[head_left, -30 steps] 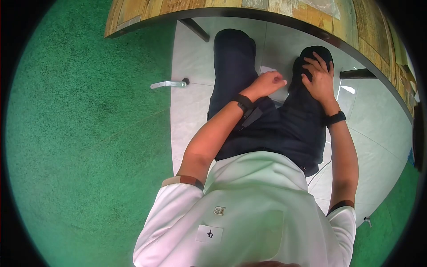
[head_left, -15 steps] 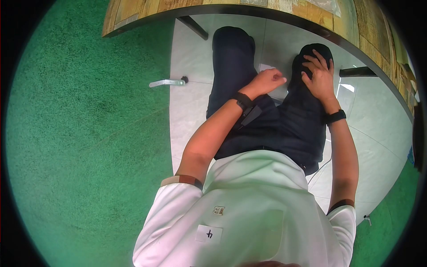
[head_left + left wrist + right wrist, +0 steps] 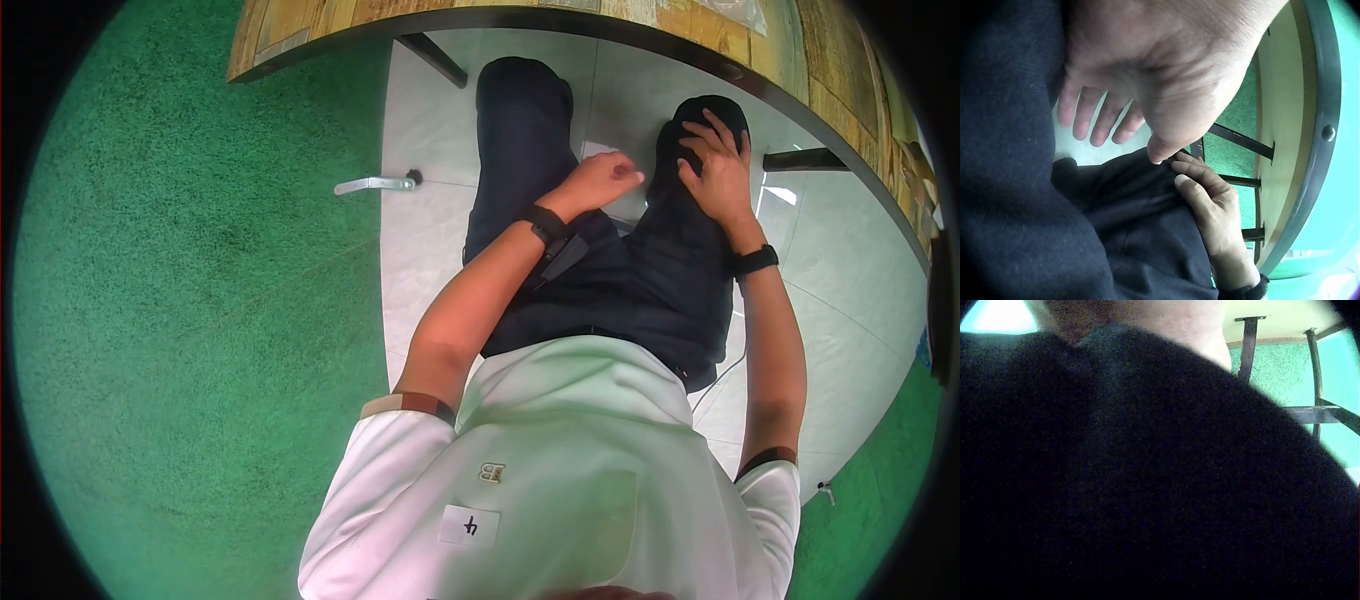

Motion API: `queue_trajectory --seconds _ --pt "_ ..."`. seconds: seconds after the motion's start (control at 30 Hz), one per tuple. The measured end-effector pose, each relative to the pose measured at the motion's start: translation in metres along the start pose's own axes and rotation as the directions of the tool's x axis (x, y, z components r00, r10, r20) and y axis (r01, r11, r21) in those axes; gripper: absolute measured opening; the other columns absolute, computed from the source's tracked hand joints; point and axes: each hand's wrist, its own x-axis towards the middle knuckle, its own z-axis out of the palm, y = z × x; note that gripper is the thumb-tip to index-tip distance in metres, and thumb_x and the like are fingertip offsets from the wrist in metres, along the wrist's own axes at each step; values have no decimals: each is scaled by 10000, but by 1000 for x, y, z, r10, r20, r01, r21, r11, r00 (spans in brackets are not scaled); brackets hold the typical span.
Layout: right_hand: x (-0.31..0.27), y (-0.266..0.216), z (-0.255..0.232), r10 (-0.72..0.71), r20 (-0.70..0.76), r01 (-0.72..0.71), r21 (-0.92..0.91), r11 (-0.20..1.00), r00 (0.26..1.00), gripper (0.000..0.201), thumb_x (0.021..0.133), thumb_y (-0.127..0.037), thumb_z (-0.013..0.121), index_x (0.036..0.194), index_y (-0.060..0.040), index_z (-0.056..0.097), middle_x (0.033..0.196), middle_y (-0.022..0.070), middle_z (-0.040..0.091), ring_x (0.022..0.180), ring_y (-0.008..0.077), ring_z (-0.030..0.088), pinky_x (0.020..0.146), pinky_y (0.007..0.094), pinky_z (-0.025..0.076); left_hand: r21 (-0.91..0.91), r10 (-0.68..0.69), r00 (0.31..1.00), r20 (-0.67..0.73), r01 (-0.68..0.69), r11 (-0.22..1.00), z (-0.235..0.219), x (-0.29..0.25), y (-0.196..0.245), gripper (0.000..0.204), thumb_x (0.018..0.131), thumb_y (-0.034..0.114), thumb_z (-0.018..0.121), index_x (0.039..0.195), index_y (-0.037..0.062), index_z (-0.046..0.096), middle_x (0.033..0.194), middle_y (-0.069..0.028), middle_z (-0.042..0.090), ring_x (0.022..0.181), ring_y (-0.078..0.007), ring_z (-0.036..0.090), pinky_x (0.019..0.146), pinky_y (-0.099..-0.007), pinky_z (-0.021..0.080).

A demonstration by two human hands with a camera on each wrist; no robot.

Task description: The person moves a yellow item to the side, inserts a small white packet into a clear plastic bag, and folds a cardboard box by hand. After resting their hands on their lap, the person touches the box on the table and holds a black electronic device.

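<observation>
My left hand [image 3: 602,182] lies with its wrist on the left thigh of my dark trousers [image 3: 525,130], reaching in between the legs. In the left wrist view its fingers [image 3: 1107,119] hang loosely bent, and nothing is in the palm. The right hand [image 3: 718,178] rests on my right knee, fingers spread over the cloth. Dark trouser fabric [image 3: 1147,469] fills most of the right wrist view and hides the right fingers there. Each wrist wears a black band, the left band [image 3: 548,230] and the right band [image 3: 755,264].
A wood-patterned table [image 3: 560,12] with a dark curved edge stands ahead, over my knees. Its dark metal legs [image 3: 435,62] reach down to pale floor tiles [image 3: 840,290]. Green carpet [image 3: 200,300] spreads to the left, with a metal handle [image 3: 375,185] by the tile border.
The head view has shifted slightly, so the table edge and knees appear a little higher. Both hands keep the same place and pose.
</observation>
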Motion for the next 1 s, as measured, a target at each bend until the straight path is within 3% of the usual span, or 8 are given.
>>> queue_trajectory --seconds 1.0 --pt "0 2 2 -6 -9 6 -1 1000 1000 255 791 -231 697 1023 -130 725 1307 -32 608 1400 207 392 1135 635 237 20 8 1000 4 -8 1000 -1 1 -2 509 899 393 677 1194 -22 644 1139 -205 689 1080 -303 666 943 -367 512"
